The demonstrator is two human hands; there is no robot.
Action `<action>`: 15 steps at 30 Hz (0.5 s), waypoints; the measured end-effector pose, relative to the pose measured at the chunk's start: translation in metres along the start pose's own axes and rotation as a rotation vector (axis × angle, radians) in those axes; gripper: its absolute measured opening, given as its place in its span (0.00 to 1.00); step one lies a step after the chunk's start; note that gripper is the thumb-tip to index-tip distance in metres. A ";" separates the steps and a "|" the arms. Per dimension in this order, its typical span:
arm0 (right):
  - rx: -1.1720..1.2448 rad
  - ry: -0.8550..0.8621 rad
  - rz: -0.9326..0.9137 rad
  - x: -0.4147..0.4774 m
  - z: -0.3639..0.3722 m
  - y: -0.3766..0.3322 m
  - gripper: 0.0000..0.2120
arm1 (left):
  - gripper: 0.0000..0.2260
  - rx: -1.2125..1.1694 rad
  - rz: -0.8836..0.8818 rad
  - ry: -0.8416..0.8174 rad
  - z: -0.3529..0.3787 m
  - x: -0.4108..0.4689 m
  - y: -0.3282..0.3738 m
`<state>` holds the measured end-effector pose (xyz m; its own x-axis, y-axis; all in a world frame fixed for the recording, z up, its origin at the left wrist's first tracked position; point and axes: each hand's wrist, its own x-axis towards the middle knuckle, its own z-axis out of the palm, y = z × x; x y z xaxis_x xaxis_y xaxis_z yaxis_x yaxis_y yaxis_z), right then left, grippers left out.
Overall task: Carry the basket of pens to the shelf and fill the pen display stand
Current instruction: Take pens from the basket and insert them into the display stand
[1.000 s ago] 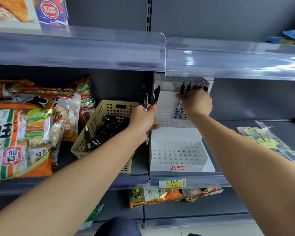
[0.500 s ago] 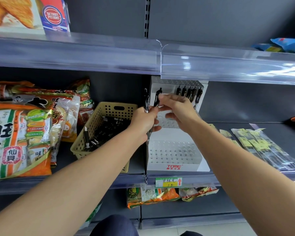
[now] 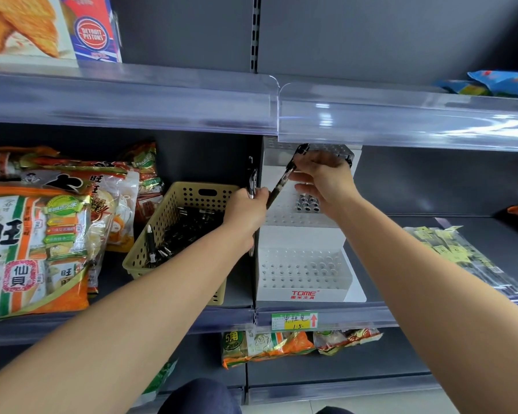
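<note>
Right hand [image 3: 323, 180] fingers pinched on tilted pen [image 3: 283, 180] over display stand [image 3: 302, 291]; left hand [image 3: 245, 210] fingers clamped on spare pen [image 3: 252, 182], beside basket [image 3: 174, 210].

The top tier of the pen display stand [image 3: 299, 282] is mostly hidden behind the clear shelf rail [image 3: 401, 124] and the right hand [image 3: 326, 180]. Whether the upper end of the pen [image 3: 281, 182] pinched by this hand goes behind the rail cannot be told. The left hand [image 3: 247, 209] covers the lower part of the pens [image 3: 252, 182] it grips; their number is unclear. The left forearm [image 3: 132, 309] hides the near corner of the basket [image 3: 162, 222]. The writing on the price label [image 3: 294, 320] is too small to read.
</note>
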<state>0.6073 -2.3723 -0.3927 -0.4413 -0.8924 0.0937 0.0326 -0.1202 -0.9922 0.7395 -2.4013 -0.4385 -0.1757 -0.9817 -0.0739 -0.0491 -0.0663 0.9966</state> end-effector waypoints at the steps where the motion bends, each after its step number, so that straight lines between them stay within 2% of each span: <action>1: -0.020 0.055 -0.037 0.001 0.001 -0.002 0.04 | 0.09 0.011 0.000 0.017 -0.001 0.000 0.000; 6: -0.134 0.259 -0.157 0.009 0.004 -0.004 0.08 | 0.14 -0.037 -0.064 -0.044 -0.003 -0.007 0.002; 9: -0.302 0.366 -0.219 0.018 0.003 0.000 0.10 | 0.19 -0.060 -0.107 -0.074 -0.005 -0.008 0.005; 12: -0.435 0.418 -0.254 0.021 0.003 0.003 0.06 | 0.12 -0.096 -0.125 -0.080 -0.006 -0.008 0.008; 15: -0.516 0.434 -0.287 0.021 0.003 0.003 0.05 | 0.07 -0.065 -0.072 -0.047 -0.006 -0.007 0.004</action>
<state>0.6008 -2.3930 -0.3935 -0.6882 -0.5908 0.4211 -0.5173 -0.0074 -0.8558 0.7462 -2.3958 -0.4339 -0.2202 -0.9646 -0.1452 0.0005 -0.1489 0.9888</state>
